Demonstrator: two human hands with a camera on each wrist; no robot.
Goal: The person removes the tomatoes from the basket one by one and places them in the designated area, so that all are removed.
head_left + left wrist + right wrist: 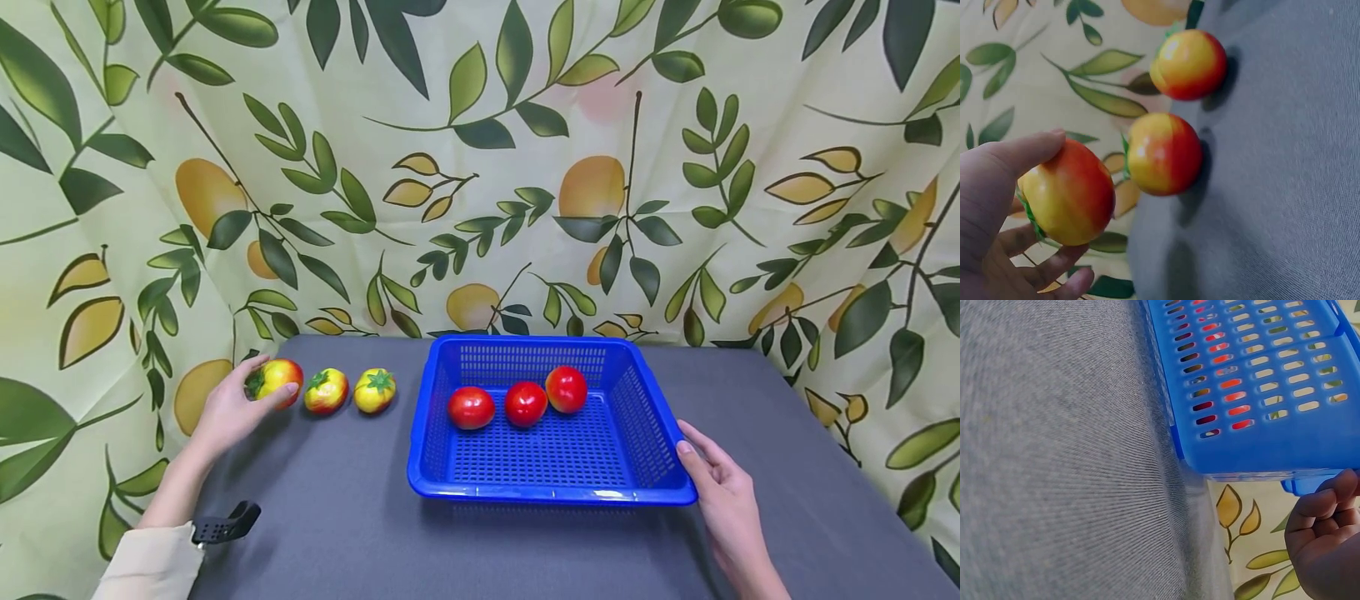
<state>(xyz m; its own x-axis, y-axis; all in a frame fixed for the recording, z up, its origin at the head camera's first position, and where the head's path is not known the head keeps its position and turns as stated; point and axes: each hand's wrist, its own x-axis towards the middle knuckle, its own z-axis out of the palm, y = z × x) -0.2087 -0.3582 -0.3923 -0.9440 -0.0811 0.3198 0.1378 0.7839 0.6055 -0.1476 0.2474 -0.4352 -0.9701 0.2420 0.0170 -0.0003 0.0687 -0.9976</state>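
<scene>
In the head view my left hand [228, 414] holds a yellow-and-red tomato [283, 377] between thumb and fingers, at the left end of a row. The left wrist view shows this held tomato [1075, 194] with its green leafy top towards the palm. Beside it on the table are two more yellow-and-red tomatoes, a middle one [326, 392] and a right one [375, 391]. My right hand [723, 500] grips the right rim of a blue plastic basket [551, 496] near its front corner. Inside the basket lie three red tomatoes [526, 404].
The grey table [337, 517] carries the basket and the row of tomatoes. A leaf-and-fruit patterned cloth [420, 217] hangs behind and at both sides. A black band [227, 523] is on the left wrist.
</scene>
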